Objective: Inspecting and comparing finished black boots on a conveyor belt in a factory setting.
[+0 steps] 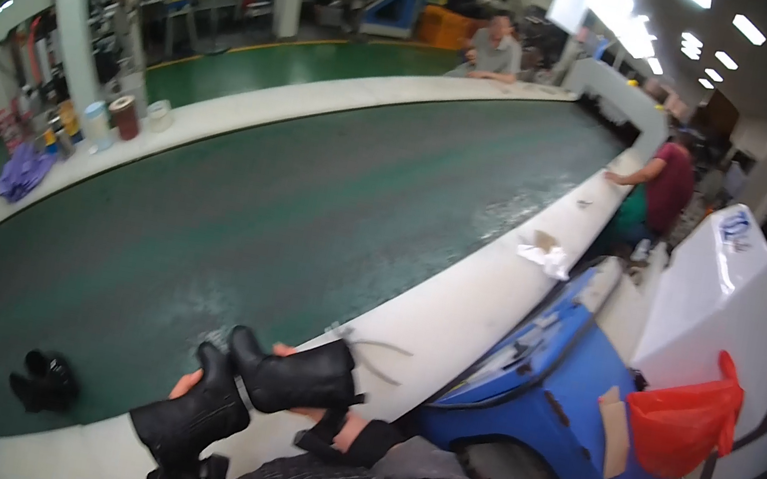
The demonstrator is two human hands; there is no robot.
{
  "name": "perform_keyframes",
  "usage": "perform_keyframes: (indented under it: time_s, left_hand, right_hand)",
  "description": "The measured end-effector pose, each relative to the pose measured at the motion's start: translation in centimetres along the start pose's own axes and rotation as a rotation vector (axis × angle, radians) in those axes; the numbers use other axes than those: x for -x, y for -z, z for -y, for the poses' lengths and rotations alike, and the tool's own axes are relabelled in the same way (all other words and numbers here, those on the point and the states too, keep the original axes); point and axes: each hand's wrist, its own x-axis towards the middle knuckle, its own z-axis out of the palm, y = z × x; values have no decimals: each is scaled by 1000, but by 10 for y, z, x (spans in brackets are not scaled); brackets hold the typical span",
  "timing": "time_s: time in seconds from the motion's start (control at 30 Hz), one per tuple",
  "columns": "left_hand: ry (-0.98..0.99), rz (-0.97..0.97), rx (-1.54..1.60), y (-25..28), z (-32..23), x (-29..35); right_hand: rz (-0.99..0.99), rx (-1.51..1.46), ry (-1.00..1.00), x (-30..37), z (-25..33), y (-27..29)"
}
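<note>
I hold two black boots over the near edge of the belt, their toes close together. My left hand (186,383) is closed around the left boot (197,411), with only some fingers showing past its side. The right boot (304,379) lies across my right hand (349,430), which grips it from beneath; fingertips show at its far side. Just beyond that boot's shaft, a pair of pliers (383,361) with spread handles rests on the white ledge. Another black pair of footwear (43,383) is on the green belt to the left.
The long green conveyor belt (308,207) has a white ledge (435,324) along it. A blue machine (517,414) with a red plastic bag (686,417) stands at right. Jars (125,117) and a purple cloth (26,172) sit at left. Several people work around.
</note>
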Motion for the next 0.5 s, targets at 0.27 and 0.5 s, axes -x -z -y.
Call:
perform_keyframes:
  time_s: [0.27,0.5]
  left_hand:
    - [-116,8,-86,-8,-9,12]
    - [-135,231,-27,-43,-2,23]
  right_hand:
    - [516,-800,37,-3,-23,10]
    - [390,-770,20,-4,-41,17]
